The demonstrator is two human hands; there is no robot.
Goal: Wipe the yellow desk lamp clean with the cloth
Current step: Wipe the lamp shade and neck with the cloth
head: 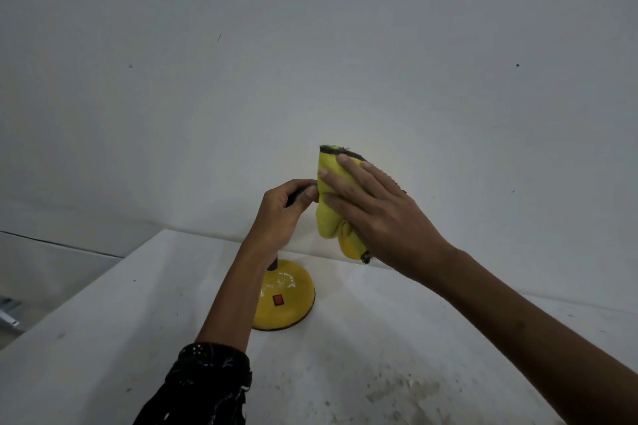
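Note:
The yellow desk lamp stands on a white table, its round yellow base [288, 300] bearing a red switch. Its dark neck [299, 192] rises behind my left arm, and my left hand [283, 214] is closed around the neck near the top. A yellow cloth [329, 197] with a dark trim is draped over the lamp's head, which is almost wholly hidden; only a small yellow part [350, 248] shows below the cloth. My right hand [376, 214] presses the cloth flat against the head, fingers spread over it.
The white table [345, 373] is smudged with grey marks and meets a plain white wall [310, 45] just behind the lamp. Its left edge [86, 290] drops off to a lower floor area.

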